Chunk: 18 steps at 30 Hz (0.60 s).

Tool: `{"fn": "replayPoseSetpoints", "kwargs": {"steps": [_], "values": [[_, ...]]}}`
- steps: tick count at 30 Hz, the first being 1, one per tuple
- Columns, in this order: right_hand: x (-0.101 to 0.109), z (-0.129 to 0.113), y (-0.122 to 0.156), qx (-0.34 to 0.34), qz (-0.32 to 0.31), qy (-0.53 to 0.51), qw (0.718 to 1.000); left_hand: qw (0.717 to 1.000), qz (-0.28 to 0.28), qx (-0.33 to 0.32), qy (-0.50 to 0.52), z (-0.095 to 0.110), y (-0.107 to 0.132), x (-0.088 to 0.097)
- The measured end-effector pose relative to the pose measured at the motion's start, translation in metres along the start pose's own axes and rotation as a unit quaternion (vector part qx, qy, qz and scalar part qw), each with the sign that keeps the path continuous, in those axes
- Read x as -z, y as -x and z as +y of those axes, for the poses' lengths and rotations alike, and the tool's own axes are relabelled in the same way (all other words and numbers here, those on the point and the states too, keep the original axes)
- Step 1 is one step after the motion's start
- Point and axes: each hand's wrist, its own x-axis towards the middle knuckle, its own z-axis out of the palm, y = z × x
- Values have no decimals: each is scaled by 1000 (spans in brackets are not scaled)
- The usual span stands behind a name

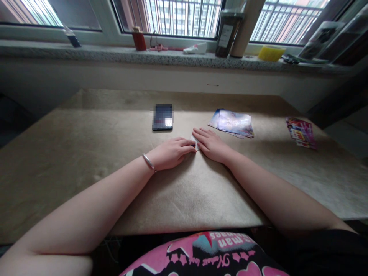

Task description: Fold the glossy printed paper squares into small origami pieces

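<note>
A small white piece of paper (pixel 196 143), seemingly folded, lies on the table between my two hands, mostly covered by fingers. My left hand (pixel 175 150), with a silver bracelet at the wrist, has its fingers together and pinches the paper's left side. Flat against the table rests my right hand (pixel 214 146), fingers stretched out and slightly spread, its fingertips touching the paper's right edge. Just beyond the right hand is a loose stack of bluish-purple printed sheets (pixel 235 122). A dark phone-like device (pixel 163 117), its screen pixelated, lies beyond the left hand.
A beige cover spreads over the table (pixel 161 199). Colourful red and purple cards (pixel 301 132) lie at the right. Along the stone windowsill (pixel 109 53) stand a red container (pixel 139 40), a dark lidded jar (pixel 227 34), a cardboard tube (pixel 244 32) and a yellow object (pixel 271 53).
</note>
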Motion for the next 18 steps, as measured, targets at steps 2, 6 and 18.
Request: {"fn": "replayPoseSetpoints", "kwargs": {"steps": [2,6,18], "values": [[-1,1,1,9,59,-23,998,1000,-1,6,-8,2,-1,-1],[-3,1,1,18,127,-34,991,999,-2,34,-23,6,-2,-3],[0,-6,-1,-23,23,77,996,990,-59,105,-75,3,-3,-1]]}}
